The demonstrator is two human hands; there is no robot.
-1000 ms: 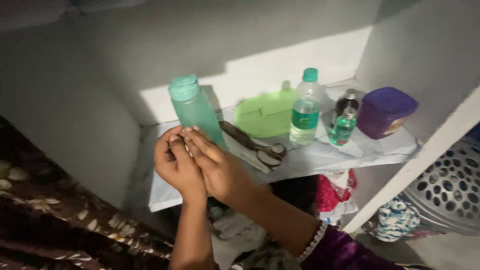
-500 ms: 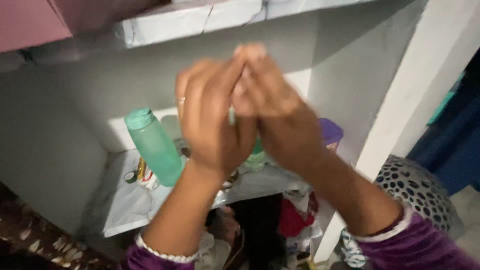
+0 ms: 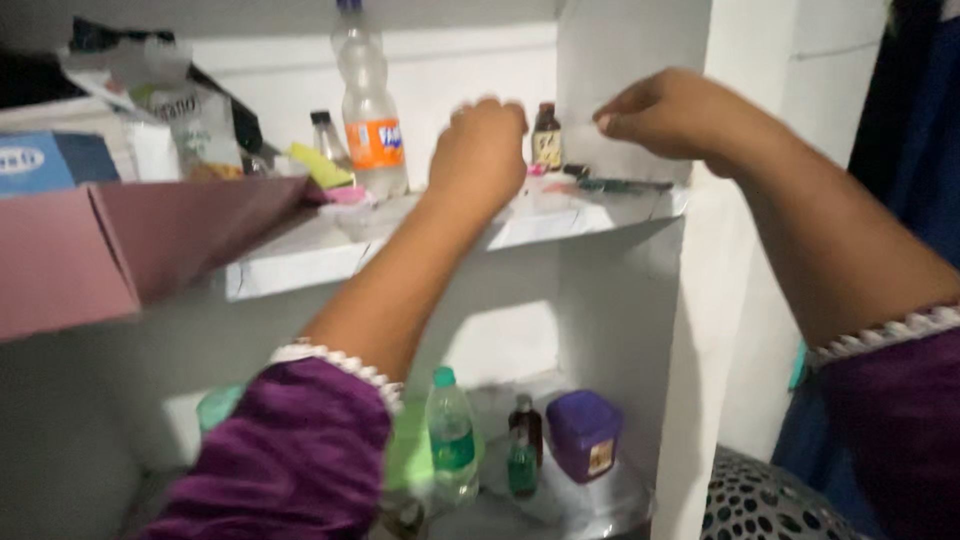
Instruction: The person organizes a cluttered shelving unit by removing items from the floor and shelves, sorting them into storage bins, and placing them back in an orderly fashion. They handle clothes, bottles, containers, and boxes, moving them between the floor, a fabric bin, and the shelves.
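Both of my arms in purple sleeves reach up to the upper white shelf (image 3: 300,262). My left hand (image 3: 480,150) is curled and blurred at the shelf's front edge, its back to me, so its fingers and anything in them are hidden. My right hand (image 3: 655,115) hovers by the white side wall with fingertips pinched together and nothing visible between them. A small brown bottle (image 3: 546,135) stands between the two hands, just behind several dark thin items (image 3: 615,184) lying on the shelf.
The upper shelf also carries a clear bottle with an orange label (image 3: 370,110), a dark-capped bottle (image 3: 325,135), packets (image 3: 190,115) and a pink cardboard box (image 3: 110,245). Below stand a green-capped bottle (image 3: 452,440), two small bottles and a purple container (image 3: 583,432). A perforated basket (image 3: 780,500) sits at lower right.
My view has tilted up from the lower shelf to the upper one. My hands, pressed together before, have separated and risen to the upper shelf.
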